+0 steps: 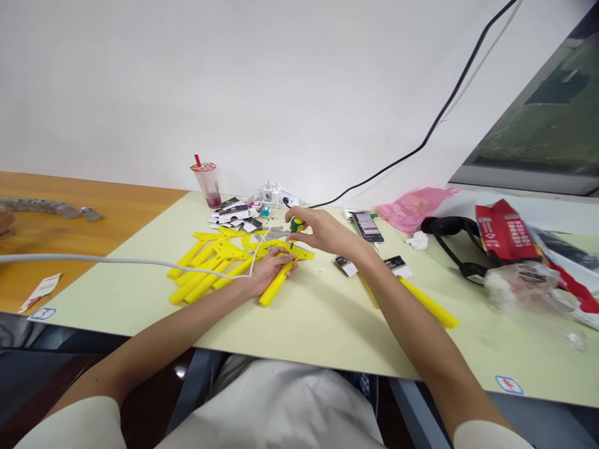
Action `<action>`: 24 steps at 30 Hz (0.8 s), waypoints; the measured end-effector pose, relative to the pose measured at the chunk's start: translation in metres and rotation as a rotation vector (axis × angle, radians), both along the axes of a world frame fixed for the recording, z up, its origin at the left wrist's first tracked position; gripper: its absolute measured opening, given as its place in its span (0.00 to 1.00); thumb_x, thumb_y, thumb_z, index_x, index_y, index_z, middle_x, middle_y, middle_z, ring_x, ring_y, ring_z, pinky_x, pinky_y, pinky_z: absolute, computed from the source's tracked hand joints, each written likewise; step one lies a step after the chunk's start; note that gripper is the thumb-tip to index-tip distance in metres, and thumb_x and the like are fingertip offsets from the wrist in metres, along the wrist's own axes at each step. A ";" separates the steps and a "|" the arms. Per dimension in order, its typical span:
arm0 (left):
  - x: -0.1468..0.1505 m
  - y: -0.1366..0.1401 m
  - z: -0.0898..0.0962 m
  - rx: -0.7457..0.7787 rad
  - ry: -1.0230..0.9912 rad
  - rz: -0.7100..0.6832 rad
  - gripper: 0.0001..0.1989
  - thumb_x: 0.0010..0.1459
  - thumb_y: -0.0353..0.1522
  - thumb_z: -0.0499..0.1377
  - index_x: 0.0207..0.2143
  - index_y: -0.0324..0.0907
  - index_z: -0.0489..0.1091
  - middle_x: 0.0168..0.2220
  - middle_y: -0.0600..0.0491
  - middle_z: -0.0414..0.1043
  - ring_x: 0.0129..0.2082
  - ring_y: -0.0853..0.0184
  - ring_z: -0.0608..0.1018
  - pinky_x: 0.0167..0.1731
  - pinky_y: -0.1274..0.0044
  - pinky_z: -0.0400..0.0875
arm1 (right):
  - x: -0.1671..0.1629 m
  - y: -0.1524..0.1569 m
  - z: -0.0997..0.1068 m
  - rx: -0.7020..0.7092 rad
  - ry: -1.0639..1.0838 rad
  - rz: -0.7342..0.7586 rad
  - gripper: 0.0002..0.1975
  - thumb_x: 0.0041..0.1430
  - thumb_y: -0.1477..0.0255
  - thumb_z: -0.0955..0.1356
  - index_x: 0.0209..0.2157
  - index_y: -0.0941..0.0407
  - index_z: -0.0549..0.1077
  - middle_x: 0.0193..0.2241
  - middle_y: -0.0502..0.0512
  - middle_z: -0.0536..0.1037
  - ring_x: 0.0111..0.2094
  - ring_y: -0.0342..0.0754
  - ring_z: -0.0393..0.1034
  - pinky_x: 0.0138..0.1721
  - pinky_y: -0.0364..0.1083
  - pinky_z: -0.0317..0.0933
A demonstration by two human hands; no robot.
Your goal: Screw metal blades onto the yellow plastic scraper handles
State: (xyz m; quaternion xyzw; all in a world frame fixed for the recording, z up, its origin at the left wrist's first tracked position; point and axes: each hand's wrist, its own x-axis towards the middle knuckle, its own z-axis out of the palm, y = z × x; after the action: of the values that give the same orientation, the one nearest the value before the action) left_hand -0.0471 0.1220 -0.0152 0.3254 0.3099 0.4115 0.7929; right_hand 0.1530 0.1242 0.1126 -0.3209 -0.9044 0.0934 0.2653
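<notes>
Near the middle of the table, my left hand [267, 272] is closed around a yellow scraper [275, 287], whose handle points toward me and whose wide head faces away. Above that head, my right hand [321, 229] grips a screwdriver [296, 223] with a green and yellow handle. Its shaft points down at the scraper head; whether the tip touches a screw is too small to tell. Left of my left hand lies a pile of yellow scrapers [201, 284]. Grey flat blades [277, 233] lie just behind my hands.
A white cable [154, 262] crosses in front of the pile. Behind are small printed cards [236, 213], a cup with a straw [208, 186] and a power strip [291, 201]. To the right lie a phone [367, 227], another yellow handle [430, 304], black headgear [452, 226] and a red packet [505, 231].
</notes>
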 end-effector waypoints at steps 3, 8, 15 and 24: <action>0.000 -0.001 -0.001 0.005 -0.003 -0.012 0.21 0.53 0.24 0.75 0.39 0.43 0.65 0.41 0.47 0.77 0.35 0.64 0.83 0.26 0.78 0.69 | -0.001 0.002 -0.002 0.035 -0.017 -0.025 0.10 0.72 0.62 0.70 0.49 0.51 0.72 0.45 0.57 0.81 0.41 0.53 0.74 0.44 0.49 0.63; -0.001 0.000 -0.003 0.008 -0.002 -0.018 0.22 0.51 0.23 0.75 0.39 0.43 0.66 0.41 0.48 0.77 0.36 0.65 0.82 0.26 0.78 0.69 | -0.002 0.005 -0.005 0.067 -0.028 -0.065 0.12 0.71 0.58 0.72 0.46 0.51 0.72 0.41 0.57 0.81 0.38 0.52 0.74 0.40 0.47 0.60; -0.001 0.001 -0.003 -0.004 0.001 -0.017 0.22 0.51 0.22 0.75 0.40 0.42 0.66 0.38 0.49 0.76 0.35 0.64 0.82 0.26 0.78 0.70 | 0.001 0.006 -0.001 0.101 -0.113 -0.244 0.19 0.65 0.55 0.76 0.38 0.51 0.69 0.28 0.49 0.77 0.29 0.49 0.67 0.32 0.45 0.50; 0.000 -0.002 0.002 0.017 0.033 -0.039 0.22 0.51 0.23 0.74 0.40 0.43 0.66 0.38 0.49 0.76 0.35 0.63 0.82 0.27 0.78 0.69 | 0.003 0.004 0.003 0.170 -0.179 -0.330 0.25 0.62 0.47 0.76 0.32 0.51 0.67 0.24 0.49 0.74 0.26 0.48 0.64 0.31 0.46 0.45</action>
State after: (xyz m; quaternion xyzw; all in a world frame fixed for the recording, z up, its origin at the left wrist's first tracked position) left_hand -0.0471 0.1200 -0.0135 0.3447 0.3133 0.3930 0.7928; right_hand 0.1564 0.1280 0.1151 -0.4483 -0.8641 -0.0568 0.2215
